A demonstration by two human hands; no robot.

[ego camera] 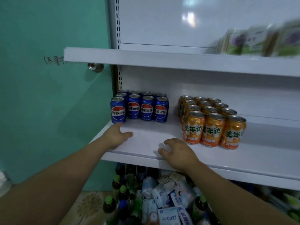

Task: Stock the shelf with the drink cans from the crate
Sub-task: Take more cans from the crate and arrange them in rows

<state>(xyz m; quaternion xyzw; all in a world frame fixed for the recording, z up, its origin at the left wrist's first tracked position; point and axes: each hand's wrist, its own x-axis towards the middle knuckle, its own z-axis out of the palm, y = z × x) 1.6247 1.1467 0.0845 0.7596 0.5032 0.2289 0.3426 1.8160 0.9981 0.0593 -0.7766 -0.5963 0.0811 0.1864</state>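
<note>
While both hands are laid empty on the middle shelf (146, 135), no can is being carried, so the stocking is judged to be between placements or close to its end. The left hand (116, 135) is rested open on the shelf's left front, fingers loosely spread, with one fingertip reaching the base of the front-left Pepsi can (118, 111); whether that can is actually touched cannot be told. The right hand (177, 151) is rested on the shelf's front edge, fingers relaxed and slightly bent, with nothing held.

Two groups are already set upright on this shelf and are kept well apart. On the left, the blue Pepsi cans (147, 109) are counted at nine visible: three in the leftmost column, which is set one can further forward, and two in each of the other three columns. On the right, the orange Mirinda cans (214, 127) are counted at twelve, in four rows of three.

Bare shelf is left in front of the Pepsi group, between the groups and to the right, so more could be added. A crate cannot be made out. Below the shelf, green-capped bottles (123, 192) and blue-and-white cartons (167, 216) are heaped, and no cans are seen among them, so what remains cannot be judged.
</note>
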